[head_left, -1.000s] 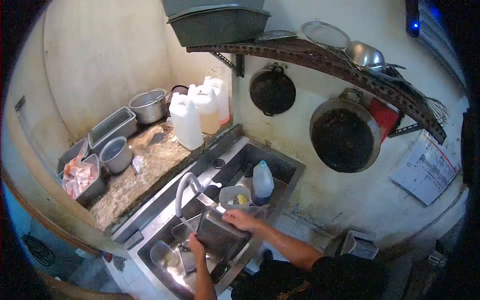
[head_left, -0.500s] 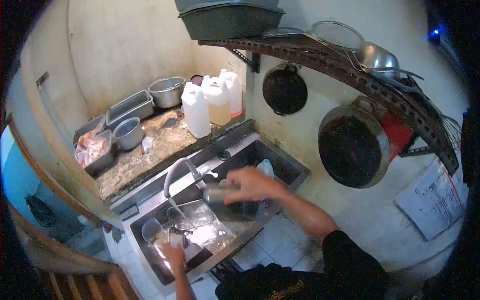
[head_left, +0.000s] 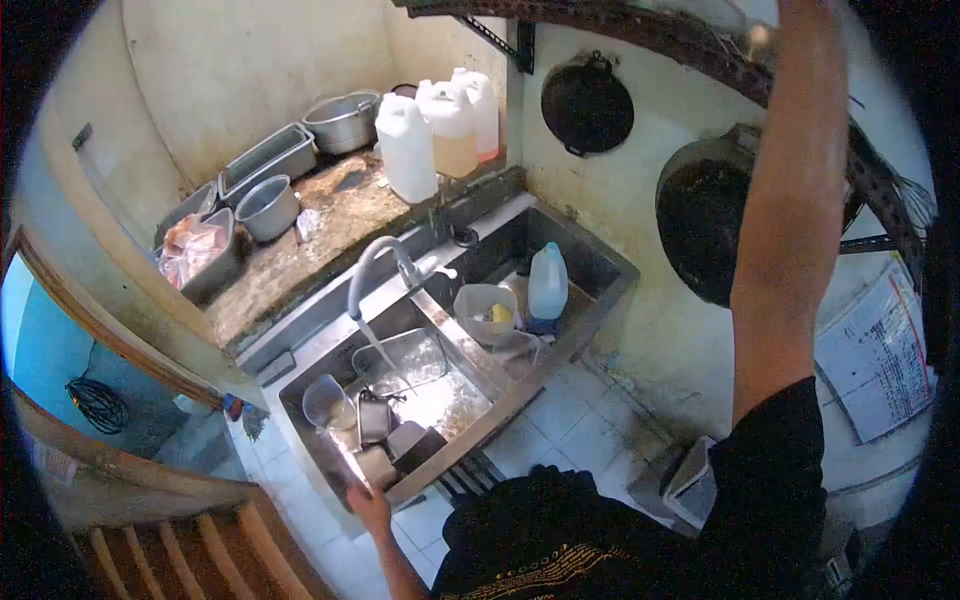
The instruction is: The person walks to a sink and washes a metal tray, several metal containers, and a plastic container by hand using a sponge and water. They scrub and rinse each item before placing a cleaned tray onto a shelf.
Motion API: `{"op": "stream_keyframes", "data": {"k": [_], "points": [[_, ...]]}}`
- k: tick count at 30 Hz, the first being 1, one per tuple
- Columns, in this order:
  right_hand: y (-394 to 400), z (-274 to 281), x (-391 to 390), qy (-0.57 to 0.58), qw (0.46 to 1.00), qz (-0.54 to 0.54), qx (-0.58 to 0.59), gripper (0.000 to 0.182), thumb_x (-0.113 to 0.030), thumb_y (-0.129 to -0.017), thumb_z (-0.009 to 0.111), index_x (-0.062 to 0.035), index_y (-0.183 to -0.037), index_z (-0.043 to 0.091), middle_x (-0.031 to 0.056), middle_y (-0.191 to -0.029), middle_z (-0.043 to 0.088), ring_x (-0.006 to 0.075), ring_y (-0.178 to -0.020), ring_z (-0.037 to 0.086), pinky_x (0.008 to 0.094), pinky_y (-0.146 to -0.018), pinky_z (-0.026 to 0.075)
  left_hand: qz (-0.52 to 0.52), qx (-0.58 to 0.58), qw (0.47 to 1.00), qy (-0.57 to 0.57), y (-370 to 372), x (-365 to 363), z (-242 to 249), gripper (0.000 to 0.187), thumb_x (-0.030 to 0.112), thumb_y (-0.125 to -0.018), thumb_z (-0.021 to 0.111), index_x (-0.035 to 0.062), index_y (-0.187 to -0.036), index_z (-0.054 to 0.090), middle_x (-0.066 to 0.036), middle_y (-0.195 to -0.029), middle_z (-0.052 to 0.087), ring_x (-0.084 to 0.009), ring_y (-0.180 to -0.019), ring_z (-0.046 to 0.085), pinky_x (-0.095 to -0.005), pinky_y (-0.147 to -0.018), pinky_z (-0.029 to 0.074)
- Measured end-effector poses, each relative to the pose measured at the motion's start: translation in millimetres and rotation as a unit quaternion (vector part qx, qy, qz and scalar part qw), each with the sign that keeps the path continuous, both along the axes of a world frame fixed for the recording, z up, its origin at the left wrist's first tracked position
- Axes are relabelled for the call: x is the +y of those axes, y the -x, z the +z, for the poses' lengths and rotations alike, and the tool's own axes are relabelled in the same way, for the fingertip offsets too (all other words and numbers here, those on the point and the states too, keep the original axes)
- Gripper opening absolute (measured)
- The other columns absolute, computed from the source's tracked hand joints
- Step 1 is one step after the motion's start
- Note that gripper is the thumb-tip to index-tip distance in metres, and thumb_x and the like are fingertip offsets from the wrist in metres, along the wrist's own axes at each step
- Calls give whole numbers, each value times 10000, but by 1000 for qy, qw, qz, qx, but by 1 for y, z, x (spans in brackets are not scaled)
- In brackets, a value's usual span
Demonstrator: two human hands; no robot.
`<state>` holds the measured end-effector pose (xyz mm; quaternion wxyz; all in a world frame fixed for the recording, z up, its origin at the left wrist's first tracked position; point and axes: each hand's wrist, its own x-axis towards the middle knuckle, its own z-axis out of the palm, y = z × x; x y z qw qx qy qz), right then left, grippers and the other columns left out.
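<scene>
My left hand (head_left: 370, 505) is at the near left corner of the left sink basin (head_left: 470, 430), its fingertips at the rim beside a beige container (head_left: 374, 467); I cannot tell whether they grip anything. Near them in the basin lie a clear plastic cup (head_left: 322, 400), a small dark-rimmed metal container (head_left: 375, 417) and a clear rectangular tub (head_left: 415, 358). Water runs from the grey faucet hose (head_left: 360, 285). My right forearm (head_left: 790, 200) reaches steeply up past the shelf (head_left: 640, 30), and the hand is cut off by the top of the view.
In the right basin stand a white tub (head_left: 486, 312) with something yellow inside and a bluish plastic bottle (head_left: 548, 285). Jugs (head_left: 405, 150), metal pots (head_left: 268, 207) and bagged meat (head_left: 195, 245) line the counter. Blackened pans (head_left: 587, 105) hang on the wall. Stairs (head_left: 180, 540) descend at lower left.
My right hand has swung from over the right basin, where it held a blurred container, up and out of view. My left hand has drawn back toward the near rim. The view has tilted down.
</scene>
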<state>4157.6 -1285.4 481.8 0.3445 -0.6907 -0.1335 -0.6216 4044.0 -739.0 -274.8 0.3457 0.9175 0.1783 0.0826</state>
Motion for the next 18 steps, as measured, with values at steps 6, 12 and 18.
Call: {"op": "stream_keyframes", "data": {"k": [6,12,18], "points": [[-134,15,-77,-214,962,-126,-118,501,-249,-958,559,50,-1342,439,240,-1209,557,286,-1002,612,418,-811,524,2,-44,993,106,16,18,26,581,215,-847,671,-45,-1334,491,-278,-1245,518,-428,-1225,465,-475,-1078,347],[-219,-23,-81,-388,915,-113,-5,565,-212,-977,516,94,-1415,331,304,-1271,496,343,-1041,604,476,-802,528,31,-37,997,66,59,96,-31,606,166,-846,668,-85,-1352,448,-268,-1300,493,-420,-1247,458,-453,-1089,344],[-219,-42,-103,-55,868,-300,391,353,-273,-957,525,29,-1058,679,213,-832,704,334,-764,675,479,-654,535,58,69,996,19,100,139,-20,697,323,-878,668,-114,-1363,426,-302,-1373,460,-430,-1311,419,-461,-1120,329]]}}
